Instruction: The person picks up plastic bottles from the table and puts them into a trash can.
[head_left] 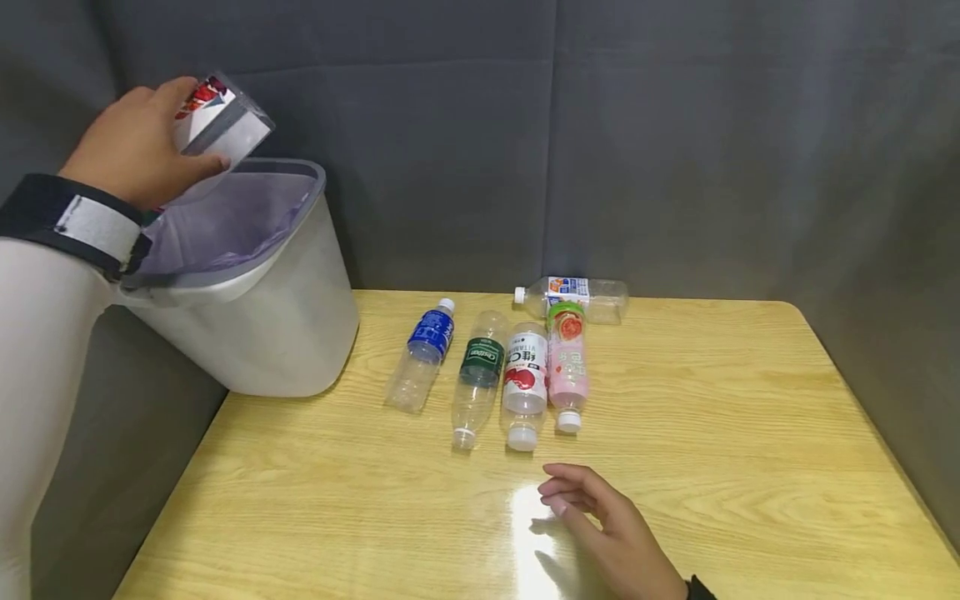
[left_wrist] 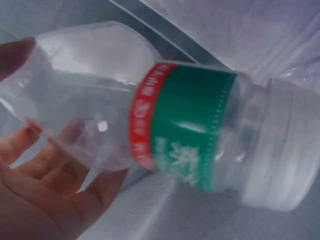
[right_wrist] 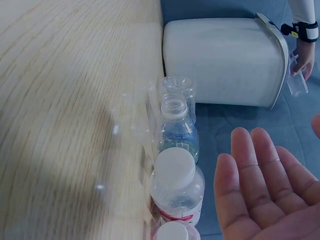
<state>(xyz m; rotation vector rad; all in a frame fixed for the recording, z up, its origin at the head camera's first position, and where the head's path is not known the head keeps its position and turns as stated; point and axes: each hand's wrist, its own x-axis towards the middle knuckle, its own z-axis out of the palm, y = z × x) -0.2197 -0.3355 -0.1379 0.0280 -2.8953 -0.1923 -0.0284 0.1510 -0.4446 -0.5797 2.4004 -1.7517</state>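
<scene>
My left hand [head_left: 135, 142] grips a clear plastic bottle [head_left: 232, 137], holding it tilted above the open mouth of the grey-white trash bin [head_left: 277, 325]. In the left wrist view, the bottle shows a green and red label [left_wrist: 187, 125] and a wide, whitish cap end [left_wrist: 285, 145]; thumb and fingers are around its other end. My right hand [head_left: 618, 533] hovers low over the front of the table with relaxed fingers, holding nothing. Nearest to it are a bottle with a white cherry label [head_left: 525, 379] and a pink bottle [head_left: 568, 367].
A green-labelled bottle [head_left: 480, 367] and a blue-labelled bottle [head_left: 431, 337] also lie on the wooden table [head_left: 712, 417]. Another clear bottle [head_left: 607, 300] lies sideways at the back edge. A purple liner [head_left: 225, 221] lines the bin. Dark grey cloth [head_left: 675, 150] hangs behind.
</scene>
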